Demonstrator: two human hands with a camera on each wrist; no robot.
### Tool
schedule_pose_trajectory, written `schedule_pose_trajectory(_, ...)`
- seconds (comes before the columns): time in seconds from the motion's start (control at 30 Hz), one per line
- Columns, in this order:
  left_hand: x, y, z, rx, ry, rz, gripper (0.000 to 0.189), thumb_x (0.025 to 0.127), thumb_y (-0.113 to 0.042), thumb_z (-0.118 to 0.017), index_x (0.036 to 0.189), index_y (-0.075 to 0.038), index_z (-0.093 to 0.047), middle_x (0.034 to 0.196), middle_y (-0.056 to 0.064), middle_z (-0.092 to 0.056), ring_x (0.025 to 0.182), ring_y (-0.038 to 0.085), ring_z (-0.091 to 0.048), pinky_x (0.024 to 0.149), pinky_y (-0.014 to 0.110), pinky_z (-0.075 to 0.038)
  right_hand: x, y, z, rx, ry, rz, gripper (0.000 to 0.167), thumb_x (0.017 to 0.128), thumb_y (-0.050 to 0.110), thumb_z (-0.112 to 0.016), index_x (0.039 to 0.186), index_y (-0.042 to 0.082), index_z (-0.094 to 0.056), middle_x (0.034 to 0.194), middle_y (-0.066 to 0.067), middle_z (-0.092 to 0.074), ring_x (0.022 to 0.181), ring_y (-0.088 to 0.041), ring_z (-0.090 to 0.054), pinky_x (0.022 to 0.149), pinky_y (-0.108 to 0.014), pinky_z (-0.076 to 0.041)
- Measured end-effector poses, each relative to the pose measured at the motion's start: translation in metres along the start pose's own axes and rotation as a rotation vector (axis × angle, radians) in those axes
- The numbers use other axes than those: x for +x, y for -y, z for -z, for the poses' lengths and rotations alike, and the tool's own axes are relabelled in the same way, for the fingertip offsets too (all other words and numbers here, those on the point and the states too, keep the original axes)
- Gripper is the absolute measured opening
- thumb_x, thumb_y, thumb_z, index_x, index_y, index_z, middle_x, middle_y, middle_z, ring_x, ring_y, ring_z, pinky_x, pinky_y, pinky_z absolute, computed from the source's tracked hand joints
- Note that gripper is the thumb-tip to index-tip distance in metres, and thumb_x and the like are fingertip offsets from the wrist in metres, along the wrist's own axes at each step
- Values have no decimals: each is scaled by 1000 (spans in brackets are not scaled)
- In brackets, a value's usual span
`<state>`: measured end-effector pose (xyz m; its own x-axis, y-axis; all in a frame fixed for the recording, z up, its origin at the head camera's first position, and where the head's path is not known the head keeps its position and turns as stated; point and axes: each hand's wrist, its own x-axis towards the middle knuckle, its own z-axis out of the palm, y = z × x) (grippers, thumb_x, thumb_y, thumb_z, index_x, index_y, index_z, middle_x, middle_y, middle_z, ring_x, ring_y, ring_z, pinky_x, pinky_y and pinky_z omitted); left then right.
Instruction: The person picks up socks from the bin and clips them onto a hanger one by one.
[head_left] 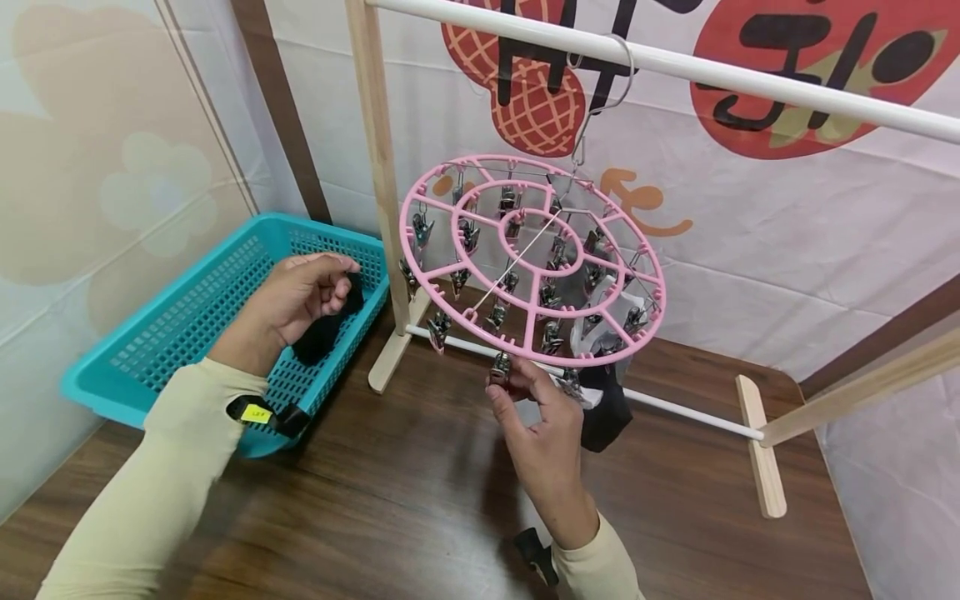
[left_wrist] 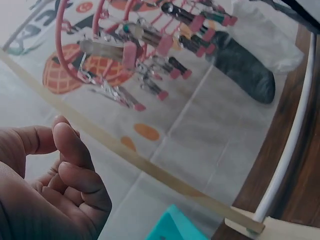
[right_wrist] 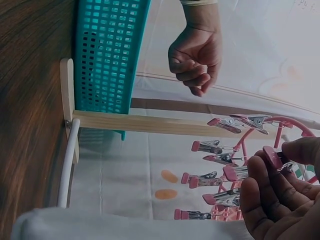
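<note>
A round pink clip hanger (head_left: 531, 329) hangs from the rack by a metal hook, with several metal clips around its rings. My right hand (head_left: 543, 446) pinches one pink-tipped clip (head_left: 500, 368) at the hanger's near edge, between thumb and fingers; nothing shows in that clip. My left hand (head_left: 303, 292) is raised over the teal basket (head_left: 120, 400), its fingers curled and thumb tip at the index finger, holding nothing. Below it, a black cloth (head_left: 318, 340) lies in the basket. On the hanger's far side hang a dark sock (left_wrist: 245, 67) and a white cloth (left_wrist: 265, 37).
A white top bar (head_left: 705, 73) and wooden posts (head_left: 380, 167) frame the hanger. The rack's lower white bar (head_left: 675, 407) runs close above the brown wood-grain surface (head_left: 420, 508). A printed fabric sheet (head_left: 337, 108) stands behind.
</note>
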<state>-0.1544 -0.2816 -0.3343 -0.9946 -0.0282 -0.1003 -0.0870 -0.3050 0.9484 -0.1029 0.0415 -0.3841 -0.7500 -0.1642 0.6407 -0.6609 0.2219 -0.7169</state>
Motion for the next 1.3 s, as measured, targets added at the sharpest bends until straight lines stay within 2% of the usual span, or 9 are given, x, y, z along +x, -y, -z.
schedule_pose_trajectory(0.27,15,3,11,79,-114,59,23,97,-16,-56,82,-11,-73,62,0,-59,51,9,-53,52,20,-46,-1,0,-1,38,-19,16,31,87,8,-72,116,3,-64,95,-3,-72,79,-14,-66,69,-31,-54)
schedule_pose_trajectory(0.37,20,6,15,81,-142,77,24,97,-16,-57,80,-12,-73,61,0,-58,51,10,-53,51,20,-46,-1,1,-1,57,-32,26,33,86,5,-72,117,2,-63,95,-4,-72,78,-15,-65,68,-29,-54)
schedule_pose_trajectory(0.63,28,9,31,51,-171,193,25,97,-15,-56,78,-13,-72,65,0,-61,55,10,-55,52,22,-46,0,3,1,77,-37,25,31,85,3,-72,115,3,-63,90,-1,-71,74,-15,-62,66,-31,-52)
schedule_pose_trajectory(0.77,35,6,36,75,-190,244,25,97,-18,-56,78,-15,-71,71,0,-63,59,11,-58,53,21,-47,1,4,2,85,-44,25,30,84,1,-72,112,1,-62,88,-3,-70,72,-15,-60,66,-29,-52)
schedule_pose_trajectory(0.93,44,4,42,149,-230,281,27,98,-21,-54,76,-19,-70,76,-2,-64,65,10,-59,56,21,-47,2,4,2,92,-39,10,30,84,2,-72,113,2,-62,87,-3,-70,72,-15,-60,67,-27,-51)
schedule_pose_trajectory(1.0,48,4,45,179,-238,298,23,98,-22,-53,81,-19,-69,78,-3,-64,66,10,-59,56,22,-47,2,3,2,84,-38,10,30,84,1,-72,112,1,-62,86,-3,-70,72,-15,-60,66,-27,-51)
schedule_pose_trajectory(1.13,55,7,51,225,-251,327,12,97,-23,-54,103,-14,-59,79,-3,-65,66,10,-59,56,22,-47,2,3,3,72,-39,16,29,83,0,-73,110,0,-62,84,-3,-69,70,-15,-59,64,-29,-51)
schedule_pose_trajectory(1.3,61,11,57,252,-292,347,24,96,-22,-55,117,-15,-46,76,-5,-66,64,7,-60,56,21,-48,3,3,4,79,-38,11,25,84,2,-72,108,1,-63,84,-2,-69,70,-15,-60,64,-29,-51)
